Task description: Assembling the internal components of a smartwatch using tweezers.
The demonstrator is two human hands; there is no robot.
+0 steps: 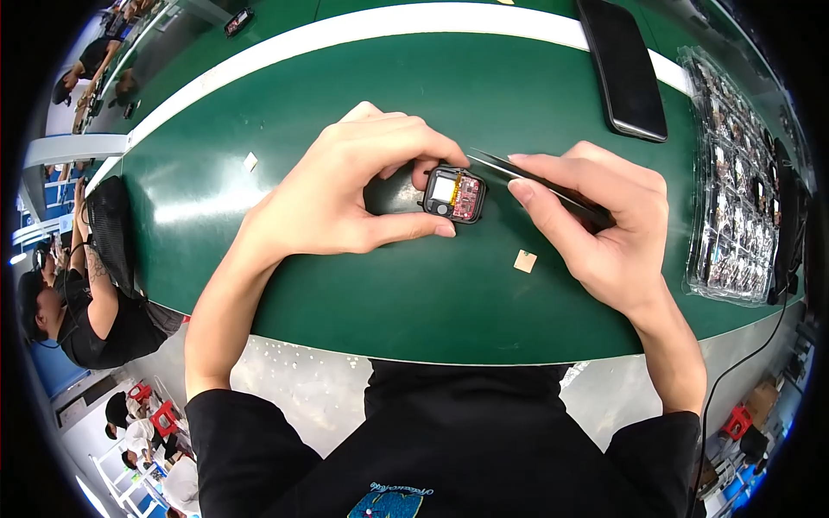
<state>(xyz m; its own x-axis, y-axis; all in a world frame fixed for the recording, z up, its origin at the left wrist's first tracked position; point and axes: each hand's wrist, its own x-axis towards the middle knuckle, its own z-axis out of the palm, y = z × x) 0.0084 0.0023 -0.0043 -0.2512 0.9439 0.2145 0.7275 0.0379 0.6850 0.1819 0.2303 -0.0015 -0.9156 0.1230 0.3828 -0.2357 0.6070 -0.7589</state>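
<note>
My left hand point(345, 186) grips a small black electronic device casing point(453, 195) by its edges, fingers at the far side and thumb at the near side. Inside the casing a red circuit board, a white block and a strip of yellow tape show. In my right hand point(604, 211) is a pair of metal tweezers point(540, 182), held between thumb and fingers. Their tips point left, just right of the casing's far corner, and look slightly apart with nothing visible between them. Near my right thumb, a small pale square piece point(525, 261) lies on the green table.
Clear plastic trays of small parts point(734, 186) stand at the table's right end. A black phone-like slab point(623, 73) lies at the far right, across a white strip point(414, 19). Another pale piece point(250, 161) is at left. A person point(86, 302) sits beyond the left edge beside a black mesh bag point(110, 229).
</note>
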